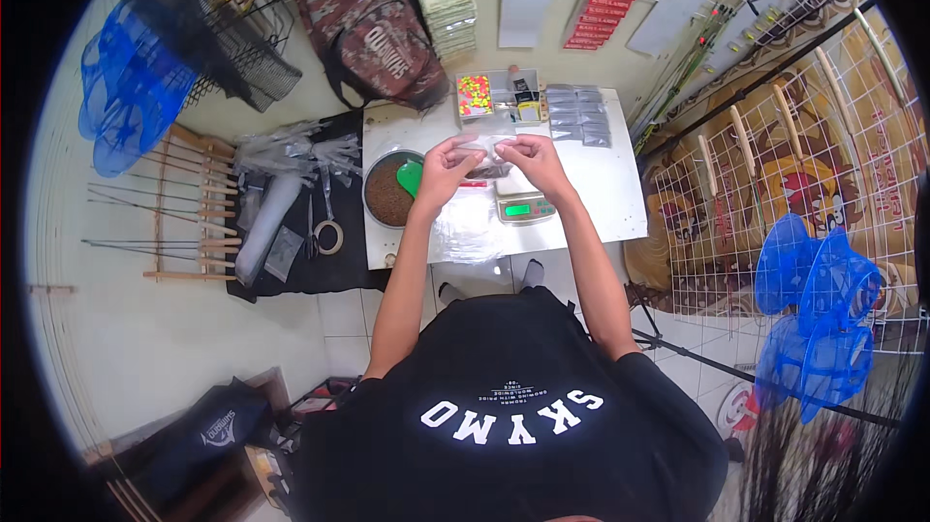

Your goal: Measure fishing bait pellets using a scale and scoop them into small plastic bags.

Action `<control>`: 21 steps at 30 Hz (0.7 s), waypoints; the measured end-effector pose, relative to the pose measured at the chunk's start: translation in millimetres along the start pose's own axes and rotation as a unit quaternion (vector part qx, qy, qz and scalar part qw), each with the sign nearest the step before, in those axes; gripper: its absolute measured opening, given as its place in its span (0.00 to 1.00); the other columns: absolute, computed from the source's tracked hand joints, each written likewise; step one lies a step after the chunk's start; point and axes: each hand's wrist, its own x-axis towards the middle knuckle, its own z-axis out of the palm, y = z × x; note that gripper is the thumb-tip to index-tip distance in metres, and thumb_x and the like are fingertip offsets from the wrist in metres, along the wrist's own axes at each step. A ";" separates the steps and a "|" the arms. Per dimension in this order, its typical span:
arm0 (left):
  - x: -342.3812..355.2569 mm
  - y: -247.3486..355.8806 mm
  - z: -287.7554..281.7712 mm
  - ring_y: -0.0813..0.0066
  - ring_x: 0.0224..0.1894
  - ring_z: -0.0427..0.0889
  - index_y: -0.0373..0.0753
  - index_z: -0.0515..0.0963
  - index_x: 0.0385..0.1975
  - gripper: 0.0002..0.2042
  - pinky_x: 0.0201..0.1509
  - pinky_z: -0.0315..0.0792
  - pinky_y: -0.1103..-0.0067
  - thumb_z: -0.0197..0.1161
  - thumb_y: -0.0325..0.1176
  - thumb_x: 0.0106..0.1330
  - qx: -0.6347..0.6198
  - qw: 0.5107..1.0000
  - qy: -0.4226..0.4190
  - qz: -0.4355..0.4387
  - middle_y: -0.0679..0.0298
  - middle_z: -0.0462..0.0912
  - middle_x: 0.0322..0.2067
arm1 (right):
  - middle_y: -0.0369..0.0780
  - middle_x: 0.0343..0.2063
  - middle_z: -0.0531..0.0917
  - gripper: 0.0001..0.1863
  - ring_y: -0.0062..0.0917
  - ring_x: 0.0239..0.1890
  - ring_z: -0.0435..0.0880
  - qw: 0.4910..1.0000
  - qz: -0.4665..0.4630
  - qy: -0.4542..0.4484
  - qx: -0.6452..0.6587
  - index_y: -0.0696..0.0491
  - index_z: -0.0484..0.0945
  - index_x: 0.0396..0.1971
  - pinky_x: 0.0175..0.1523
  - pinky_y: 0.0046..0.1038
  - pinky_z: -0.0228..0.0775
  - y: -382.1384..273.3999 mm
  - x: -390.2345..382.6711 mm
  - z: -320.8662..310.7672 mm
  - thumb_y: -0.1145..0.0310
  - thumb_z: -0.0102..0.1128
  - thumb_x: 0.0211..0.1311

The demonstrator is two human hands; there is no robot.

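Note:
A small clear plastic bag [491, 170] hangs between my hands over the white table, with something dark in its lower part. My left hand [449, 168] pinches one upper side of it, and my right hand [536, 162] pinches the other. Close by my left hand stands a round metal bowl [372, 217] of brown granules, a green scoop [411, 175] resting in it. Below my right hand is a kitchen scale [531, 209] with a lit green display. Flat clear bags [468, 234] lie in a pile at the near edge.
Behind my hands sits a tray with bright multicoloured bits [475, 94] and small packets. Filled dark sachets [579, 113] lie in rows at the far right. On the black cloth to the left are a tape roll [329, 237], scissors [311, 239] and bundled plastic bags [291, 152].

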 end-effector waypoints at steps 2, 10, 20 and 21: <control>3.9 2.5 16.1 0.79 0.39 0.81 0.31 0.71 0.52 0.19 0.44 0.74 0.84 0.63 0.27 0.61 0.012 1.000 -0.003 -0.009 0.59 0.83 0.37 | 0.38 0.31 0.84 0.11 0.18 0.38 0.82 1.000 0.009 -0.010 -0.004 0.60 0.81 0.37 0.43 0.19 0.72 8.5 0.5 -20.0 0.71 0.64 0.57; 22.6 -10.4 52.7 0.77 0.41 0.81 0.33 0.70 0.53 0.20 0.47 0.74 0.82 0.64 0.26 0.60 0.055 0.998 -0.008 -0.021 0.57 0.83 0.40 | 0.39 0.33 0.84 0.14 0.16 0.36 0.82 1.000 0.003 -0.007 -0.004 0.61 0.80 0.39 0.41 0.17 0.73 15.3 -0.8 -70.0 0.73 0.67 0.52; 21.6 -77.7 79.2 0.73 0.41 0.82 0.31 0.72 0.50 0.16 0.48 0.74 0.81 0.61 0.29 0.64 0.029 0.996 0.038 -0.079 0.56 0.82 0.40 | 0.36 0.30 0.83 0.13 0.16 0.31 0.80 0.995 0.073 -0.031 0.056 0.60 0.80 0.42 0.39 0.19 0.71 75.8 -2.2 -110.4 0.72 0.59 0.57; 18.7 -86.8 82.0 0.73 0.41 0.82 0.31 0.72 0.49 0.16 0.48 0.74 0.81 0.61 0.29 0.64 0.016 0.995 0.040 -0.089 0.56 0.82 0.41 | 0.35 0.29 0.83 0.13 0.16 0.30 0.78 0.994 0.096 -0.017 0.057 0.59 0.80 0.40 0.37 0.19 0.70 84.4 -6.8 -109.6 0.68 0.60 0.58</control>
